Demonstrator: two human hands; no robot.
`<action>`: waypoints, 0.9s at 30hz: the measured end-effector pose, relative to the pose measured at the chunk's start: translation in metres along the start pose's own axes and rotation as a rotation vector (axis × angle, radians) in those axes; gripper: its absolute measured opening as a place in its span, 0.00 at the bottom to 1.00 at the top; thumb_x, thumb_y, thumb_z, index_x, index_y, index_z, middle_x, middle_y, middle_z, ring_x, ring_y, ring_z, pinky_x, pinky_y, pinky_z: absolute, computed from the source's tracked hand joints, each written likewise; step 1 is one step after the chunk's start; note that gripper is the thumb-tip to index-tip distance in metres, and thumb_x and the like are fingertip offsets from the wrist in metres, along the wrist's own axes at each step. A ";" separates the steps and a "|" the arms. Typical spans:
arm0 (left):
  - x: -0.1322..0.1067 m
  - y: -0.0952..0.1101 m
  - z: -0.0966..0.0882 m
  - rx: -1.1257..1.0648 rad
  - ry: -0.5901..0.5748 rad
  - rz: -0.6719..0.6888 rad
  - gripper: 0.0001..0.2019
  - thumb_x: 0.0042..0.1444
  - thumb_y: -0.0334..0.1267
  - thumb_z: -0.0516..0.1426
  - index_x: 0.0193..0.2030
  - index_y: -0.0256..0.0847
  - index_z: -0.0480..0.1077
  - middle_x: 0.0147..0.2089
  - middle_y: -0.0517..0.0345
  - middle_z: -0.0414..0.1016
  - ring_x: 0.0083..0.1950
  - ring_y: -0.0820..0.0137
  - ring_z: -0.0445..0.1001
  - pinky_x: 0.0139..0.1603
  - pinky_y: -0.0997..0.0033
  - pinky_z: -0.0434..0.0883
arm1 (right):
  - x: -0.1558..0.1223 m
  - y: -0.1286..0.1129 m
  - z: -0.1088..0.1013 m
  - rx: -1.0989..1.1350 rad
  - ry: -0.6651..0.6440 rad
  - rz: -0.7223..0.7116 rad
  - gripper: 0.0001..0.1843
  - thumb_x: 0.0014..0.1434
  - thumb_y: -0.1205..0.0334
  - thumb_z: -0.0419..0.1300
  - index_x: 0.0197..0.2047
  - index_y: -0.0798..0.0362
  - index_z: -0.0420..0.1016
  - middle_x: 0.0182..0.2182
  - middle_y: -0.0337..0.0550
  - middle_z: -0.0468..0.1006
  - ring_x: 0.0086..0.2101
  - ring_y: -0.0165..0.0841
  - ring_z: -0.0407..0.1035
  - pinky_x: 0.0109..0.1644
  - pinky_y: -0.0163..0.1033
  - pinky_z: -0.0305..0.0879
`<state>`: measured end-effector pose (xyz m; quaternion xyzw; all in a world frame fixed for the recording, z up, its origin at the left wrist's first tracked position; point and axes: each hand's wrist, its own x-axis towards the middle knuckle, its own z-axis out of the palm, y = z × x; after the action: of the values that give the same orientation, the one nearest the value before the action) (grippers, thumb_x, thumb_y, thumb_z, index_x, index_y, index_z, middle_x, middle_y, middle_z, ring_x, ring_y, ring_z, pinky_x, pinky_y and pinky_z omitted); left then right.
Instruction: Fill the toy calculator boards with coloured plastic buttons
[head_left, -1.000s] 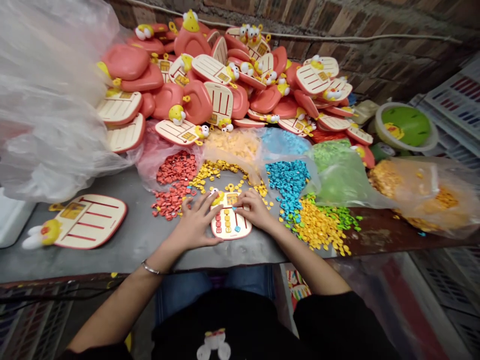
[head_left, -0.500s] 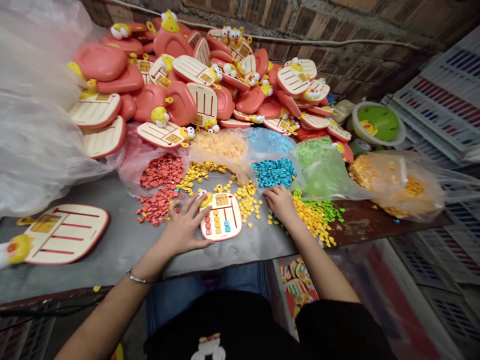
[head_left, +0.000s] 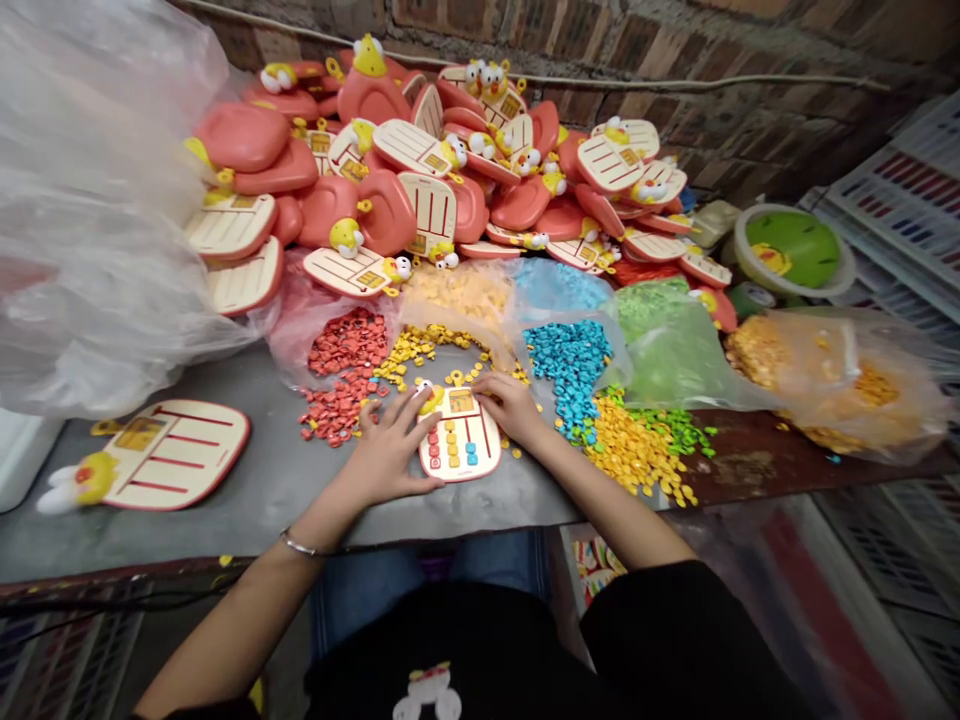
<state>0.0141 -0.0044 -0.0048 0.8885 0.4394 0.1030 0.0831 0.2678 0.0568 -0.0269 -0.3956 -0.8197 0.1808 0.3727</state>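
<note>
L hand (head_left: 390, 450) wide @ brd (head_left: 461, 440) edge | R hand (head_left: 514, 410) grip unclear | tbl (head_left: 465, 512) open nearside

Central board (head_left: 460, 432), mid-frame: cream face, red lines; columns of red, yellow and blue pieces (head_left: 452, 441). Left-hand board (head_left: 196, 450), lower left: cream, four red lines. Board heap (head_left: 386, 212), upper centre: coral-red and cream. Shirt (head_left: 502, 650), bottom centre: black, white figure.
</note>
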 end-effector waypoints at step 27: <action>0.000 0.001 0.002 0.020 0.027 0.003 0.37 0.51 0.61 0.57 0.65 0.45 0.63 0.74 0.45 0.48 0.72 0.48 0.49 0.64 0.43 0.43 | -0.056 -0.059 0.002 -0.375 -0.405 -0.006 0.44 0.65 0.38 0.48 0.73 0.58 0.42 0.67 0.54 0.57 0.69 0.47 0.41 0.69 0.66 0.30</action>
<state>0.0154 -0.0054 -0.0064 0.8885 0.4400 0.1109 0.0682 0.2591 -0.0240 -0.0200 -0.4109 -0.8979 0.1002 0.1222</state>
